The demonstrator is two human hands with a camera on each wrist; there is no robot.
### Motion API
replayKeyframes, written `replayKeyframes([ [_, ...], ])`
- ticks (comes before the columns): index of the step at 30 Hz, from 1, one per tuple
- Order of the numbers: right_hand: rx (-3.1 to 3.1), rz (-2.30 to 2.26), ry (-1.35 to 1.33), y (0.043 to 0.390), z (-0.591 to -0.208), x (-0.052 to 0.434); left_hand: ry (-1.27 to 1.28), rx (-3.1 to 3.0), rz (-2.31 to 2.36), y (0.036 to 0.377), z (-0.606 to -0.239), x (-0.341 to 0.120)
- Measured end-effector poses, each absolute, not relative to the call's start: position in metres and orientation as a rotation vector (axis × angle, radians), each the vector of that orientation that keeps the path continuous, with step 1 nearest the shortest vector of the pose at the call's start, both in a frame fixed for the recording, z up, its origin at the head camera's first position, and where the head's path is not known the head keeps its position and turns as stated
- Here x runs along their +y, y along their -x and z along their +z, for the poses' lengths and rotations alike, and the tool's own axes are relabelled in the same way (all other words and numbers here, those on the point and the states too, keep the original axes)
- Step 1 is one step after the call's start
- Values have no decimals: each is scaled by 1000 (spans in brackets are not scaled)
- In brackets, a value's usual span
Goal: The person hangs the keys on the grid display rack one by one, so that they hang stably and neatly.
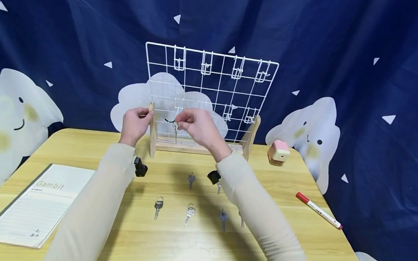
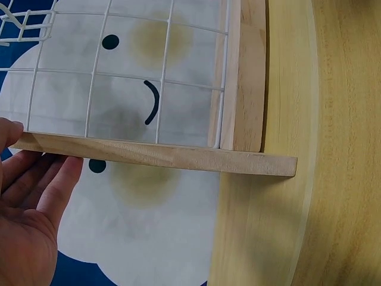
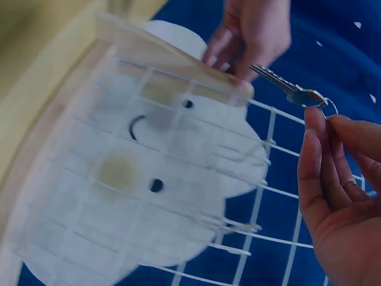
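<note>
My right hand (image 1: pixel 200 126) pinches the small ring (image 3: pixel 331 107) of a metal key (image 3: pixel 292 88) between thumb and fingertips. In the head view that key hangs blade down in front of the lower left part of a white wire grid rack (image 1: pixel 218 89). At the rack's left side, my left hand (image 1: pixel 135 124) grips the top of the wooden side post (image 2: pixel 161 156), thumb on one face and fingers on the other. White hooks (image 1: pixel 206 67) hang on the grid in an upper row, with a lower row partly hidden behind my right hand.
Several keys with rings, among them a key (image 1: pixel 190 212), lie on the wooden table (image 1: pixel 174 247) before the rack. A notebook (image 1: pixel 45 200) is at left. A pink and cream block-shaped object (image 1: pixel 278 153) and a red-capped marker (image 1: pixel 319 210) sit at right. A dark blue curtain (image 1: pixel 94 18) hangs behind.
</note>
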State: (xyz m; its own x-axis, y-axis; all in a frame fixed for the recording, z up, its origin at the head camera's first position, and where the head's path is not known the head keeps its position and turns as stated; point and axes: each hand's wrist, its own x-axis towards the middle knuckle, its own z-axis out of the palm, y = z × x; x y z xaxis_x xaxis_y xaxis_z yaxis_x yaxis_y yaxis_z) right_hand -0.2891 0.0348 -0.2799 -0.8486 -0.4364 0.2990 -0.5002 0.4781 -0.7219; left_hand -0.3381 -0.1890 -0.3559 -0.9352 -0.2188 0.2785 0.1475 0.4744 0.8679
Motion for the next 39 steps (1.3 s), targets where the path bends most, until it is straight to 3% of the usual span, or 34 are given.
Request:
replayKeyframes([
  [24,-2530,1292,-765,305,-235,29,-87,-2373,-1432,337,-359,-190],
  [39,-2351,1292,-661,315,-180,21,-63,-2356,-1423,338,-363,-190],
])
